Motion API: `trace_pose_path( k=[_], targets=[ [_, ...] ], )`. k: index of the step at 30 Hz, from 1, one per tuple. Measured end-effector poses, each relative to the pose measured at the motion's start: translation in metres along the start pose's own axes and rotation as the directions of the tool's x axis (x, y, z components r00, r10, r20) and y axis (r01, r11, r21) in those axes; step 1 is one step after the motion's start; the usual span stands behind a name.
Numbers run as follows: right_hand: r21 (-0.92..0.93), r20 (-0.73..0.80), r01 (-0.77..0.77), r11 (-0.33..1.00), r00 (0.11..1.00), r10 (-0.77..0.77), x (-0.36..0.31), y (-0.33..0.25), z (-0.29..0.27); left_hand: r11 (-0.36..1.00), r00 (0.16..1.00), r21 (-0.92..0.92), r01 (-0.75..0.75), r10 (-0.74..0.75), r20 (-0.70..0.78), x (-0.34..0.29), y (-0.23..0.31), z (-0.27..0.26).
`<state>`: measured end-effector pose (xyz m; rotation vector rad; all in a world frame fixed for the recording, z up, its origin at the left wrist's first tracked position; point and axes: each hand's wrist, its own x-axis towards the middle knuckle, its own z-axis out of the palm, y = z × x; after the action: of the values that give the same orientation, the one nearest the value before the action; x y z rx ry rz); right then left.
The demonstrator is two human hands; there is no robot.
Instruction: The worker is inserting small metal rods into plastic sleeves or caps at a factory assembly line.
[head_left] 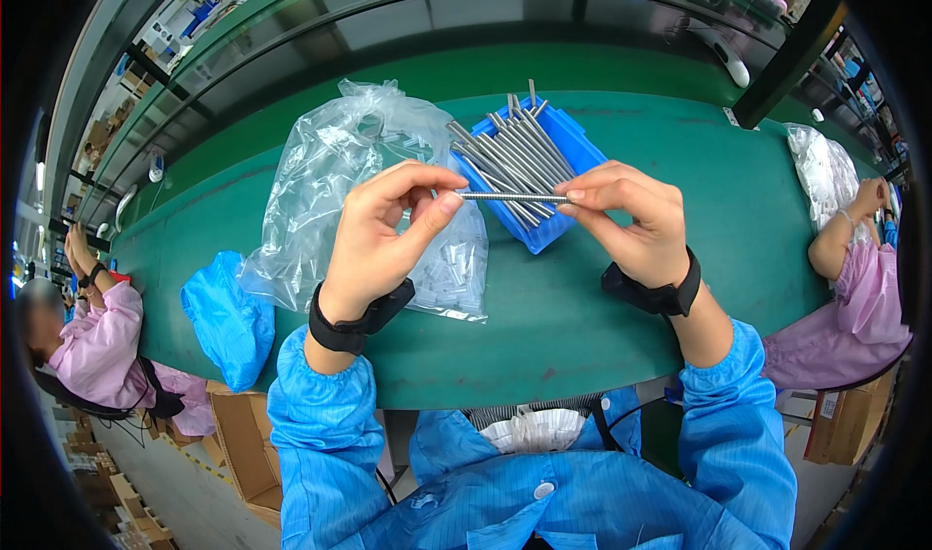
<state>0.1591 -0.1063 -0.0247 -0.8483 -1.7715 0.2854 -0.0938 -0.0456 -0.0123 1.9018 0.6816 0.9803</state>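
Note:
A thin ridged metal rod (513, 198) is stretched level between my two hands, above the green table. My left hand (396, 215) pinches its left end between thumb and fingertips. At the right end, my right hand (629, 218) grips it the same way. Just behind the rod stands a blue plastic bin (584, 149) full of similar silvery rods (515, 152), some poking over its rim. A large clear plastic bag (316, 162) lies beyond and beside my left hand, with small clear plastic pieces (454, 270) inside it. Black bands circle both my wrists.
A crumpled blue plastic bag (229, 309) lies at the left on the green table (544, 332). To the right is another clear bag (823, 166), by a co-worker's arm (837, 234). Another person in pink sits at the far left. A cardboard box (243, 443) stands below the table.

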Motion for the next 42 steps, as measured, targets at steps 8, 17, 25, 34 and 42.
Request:
trace_pose_path(
  k=[8, 17, 25, 34, 42],
  targets=[
    [-0.187, -0.05, 0.022, 0.982, 0.998, -0.032, -0.004, 0.001, 0.013, 0.991, 0.982, -0.099, -0.088, 0.07, -0.174, 0.0, -0.002, 0.014],
    [-0.318, -0.011, 0.074, 0.945, 0.997, -0.082, -0.003, 0.005, 0.01, 0.999, 0.989, 0.001, -0.047, 0.047, -0.137, 0.002, 0.0, 0.01],
    [-0.287, 0.086, 0.007, 0.958, 0.996, 0.019, -0.005, 0.0, 0.01, 0.973, 0.983, 0.208, -0.101, 0.129, -0.128, 0.002, 0.003, 0.01],
    [-0.236, 0.086, -0.039, 0.971, 0.994, 0.06, -0.005, 0.0, 0.008, 0.996, 0.991, 0.057, -0.062, 0.068, -0.117, 0.002, -0.001, 0.014],
    [-0.247, 0.155, -0.042, 0.968, 0.985, 0.082, -0.004, -0.004, 0.009, 0.968, 0.978, 0.191, -0.16, 0.181, -0.1, 0.003, -0.002, 0.016]
  ],
)
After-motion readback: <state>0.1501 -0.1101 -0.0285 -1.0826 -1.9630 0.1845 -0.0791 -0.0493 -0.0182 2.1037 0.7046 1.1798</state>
